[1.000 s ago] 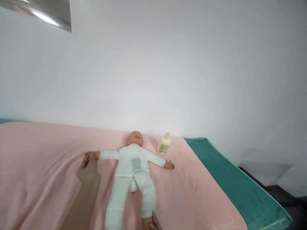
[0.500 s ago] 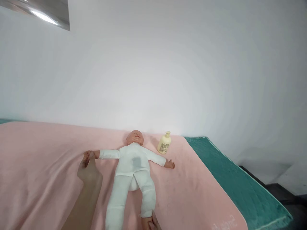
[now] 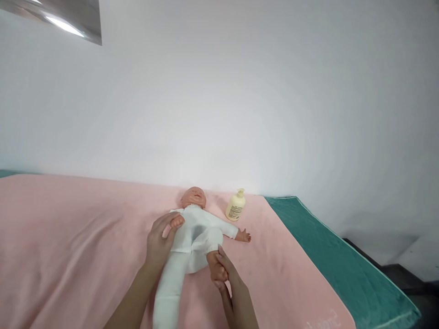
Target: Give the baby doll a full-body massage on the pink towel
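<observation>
Your doll point(image 3: 185, 235) lies face up on the pink blanket point(image 3: 85, 214), its head at twelve o'clock toward the pale wall point(image 3: 219, 100). Take its torso as the centre of your clock. The doll wears white, with a grey patch on its front. One of its arms stretches out to three o'clock, palm open; the other is folded in, so its small hand sits over the chest. One leg runs straight down between six and seven o'clock, while the other is bent, its knee raised.

Your left hand point(image 3: 159, 242), at eight o'clock, grips the doll's folded-in hand between thumb and fingers. Your right hand point(image 3: 236, 285), at five o'clock, grasps the foot of the bent leg, thumb along its upper side.

At two o'clock, you have a pale yellow pump bottle point(image 3: 235, 206) standing upright near the outstretched arm, with dark print on its front. Farther out, a green cloth point(image 3: 329, 256) shows past the blanket's edge between three and four o'clock, and faint lettering point(image 3: 324, 320) marks the blanket at four. Beyond the cloth you see dark objects point(image 3: 404, 278). Up at eleven o'clock is a shiny panel point(image 3: 65, 20) with a bright streak.
</observation>
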`<state>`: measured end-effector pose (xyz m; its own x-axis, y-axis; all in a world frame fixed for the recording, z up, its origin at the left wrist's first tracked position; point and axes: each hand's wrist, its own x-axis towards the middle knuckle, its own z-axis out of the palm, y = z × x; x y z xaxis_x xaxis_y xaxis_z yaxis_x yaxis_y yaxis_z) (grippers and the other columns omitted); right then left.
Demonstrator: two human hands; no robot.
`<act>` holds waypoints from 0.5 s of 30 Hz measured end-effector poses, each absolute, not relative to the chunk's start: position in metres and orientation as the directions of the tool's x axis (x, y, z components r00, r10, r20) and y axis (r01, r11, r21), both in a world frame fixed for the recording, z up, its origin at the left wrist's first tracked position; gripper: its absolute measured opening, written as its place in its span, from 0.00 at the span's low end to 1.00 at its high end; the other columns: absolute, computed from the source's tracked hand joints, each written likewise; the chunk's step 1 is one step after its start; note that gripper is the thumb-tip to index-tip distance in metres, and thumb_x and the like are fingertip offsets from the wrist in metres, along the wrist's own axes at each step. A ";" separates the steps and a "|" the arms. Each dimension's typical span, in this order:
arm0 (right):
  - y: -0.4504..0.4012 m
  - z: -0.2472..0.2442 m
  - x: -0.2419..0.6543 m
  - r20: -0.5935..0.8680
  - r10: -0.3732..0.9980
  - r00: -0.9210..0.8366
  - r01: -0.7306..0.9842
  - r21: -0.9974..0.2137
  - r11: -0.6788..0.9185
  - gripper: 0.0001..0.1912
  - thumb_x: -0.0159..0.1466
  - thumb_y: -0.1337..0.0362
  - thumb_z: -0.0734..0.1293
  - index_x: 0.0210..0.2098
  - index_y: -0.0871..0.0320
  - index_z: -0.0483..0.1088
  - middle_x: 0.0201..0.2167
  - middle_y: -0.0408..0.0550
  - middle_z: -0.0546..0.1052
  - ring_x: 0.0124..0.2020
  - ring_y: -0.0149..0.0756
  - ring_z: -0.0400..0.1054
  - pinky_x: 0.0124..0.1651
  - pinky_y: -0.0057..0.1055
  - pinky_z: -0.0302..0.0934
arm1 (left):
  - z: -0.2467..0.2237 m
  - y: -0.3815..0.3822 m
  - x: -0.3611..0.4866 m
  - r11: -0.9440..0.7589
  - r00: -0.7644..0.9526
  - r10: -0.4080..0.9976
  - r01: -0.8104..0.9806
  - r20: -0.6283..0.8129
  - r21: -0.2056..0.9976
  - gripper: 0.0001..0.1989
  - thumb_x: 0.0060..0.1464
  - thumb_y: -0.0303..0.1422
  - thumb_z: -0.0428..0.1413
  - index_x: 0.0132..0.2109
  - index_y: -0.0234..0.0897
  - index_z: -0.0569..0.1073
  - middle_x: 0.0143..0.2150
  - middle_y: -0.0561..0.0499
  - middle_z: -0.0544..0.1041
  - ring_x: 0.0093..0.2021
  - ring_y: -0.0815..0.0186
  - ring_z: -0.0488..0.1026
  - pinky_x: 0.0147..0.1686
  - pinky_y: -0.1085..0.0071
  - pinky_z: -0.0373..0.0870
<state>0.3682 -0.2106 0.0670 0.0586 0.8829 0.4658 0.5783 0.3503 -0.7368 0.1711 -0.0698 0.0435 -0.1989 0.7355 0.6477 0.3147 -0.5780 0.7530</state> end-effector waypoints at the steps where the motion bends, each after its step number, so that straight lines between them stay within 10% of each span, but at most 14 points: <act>1: -0.213 0.066 0.369 0.458 0.888 0.050 0.579 -0.738 0.347 0.19 0.68 0.55 0.60 0.58 0.41 0.64 0.58 0.43 0.69 0.59 0.42 0.63 0.55 0.38 0.66 | 0.042 -0.068 0.171 -0.637 -0.095 0.707 0.344 0.701 0.690 0.11 0.57 0.35 0.54 0.46 0.43 0.75 0.48 0.48 0.78 0.51 0.59 0.72 0.52 0.61 0.66; 8: -0.193 0.079 0.363 0.360 0.933 0.006 0.561 -0.774 0.294 0.24 0.68 0.62 0.59 0.64 0.48 0.56 0.63 0.45 0.63 0.64 0.39 0.56 0.63 0.37 0.56 | 0.038 -0.063 0.175 -0.861 0.398 0.501 0.323 0.769 0.394 0.18 0.53 0.18 0.48 0.42 0.41 0.77 0.43 0.51 0.81 0.51 0.61 0.72 0.51 0.60 0.67; 15: -0.211 0.062 0.365 0.347 0.937 0.034 0.522 -0.806 0.279 0.23 0.69 0.62 0.57 0.63 0.45 0.57 0.64 0.42 0.61 0.65 0.37 0.54 0.63 0.35 0.56 | 0.043 -0.064 0.168 -0.652 0.169 0.758 0.195 0.630 0.733 0.10 0.52 0.29 0.58 0.42 0.42 0.79 0.46 0.49 0.80 0.50 0.58 0.73 0.52 0.57 0.69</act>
<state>0.3653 -0.2109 0.0618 0.0342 0.9373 0.3468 0.5219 0.2792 -0.8061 0.1680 -0.0641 0.0434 0.1690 0.7584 0.6295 0.1953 -0.6518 0.7328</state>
